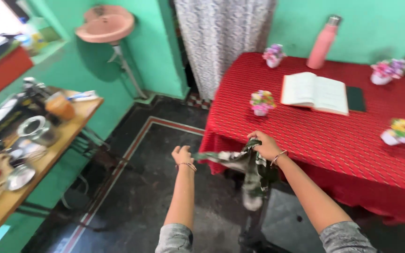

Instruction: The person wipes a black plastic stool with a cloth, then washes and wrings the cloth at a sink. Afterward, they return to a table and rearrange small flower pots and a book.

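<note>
Both my hands hold a camouflage-patterned cloth [249,171] in green, grey and white, stretched between them in the air. My left hand [183,155] grips one end of it, fingers closed. My right hand [264,144] clutches the bunched part near the front edge of the red-covered table [333,140]; the rest of the cloth hangs down below that hand. Both wrists carry thin bangles.
On the red table lie an open book [315,92], a dark flat case [355,99], a pink bottle [323,43] and several small flower pots [261,103]. A wooden table [48,154] at left holds a sewing machine [12,112] and metal dishes. A pink basin [106,23] hangs on the green wall beside a curtain [221,37].
</note>
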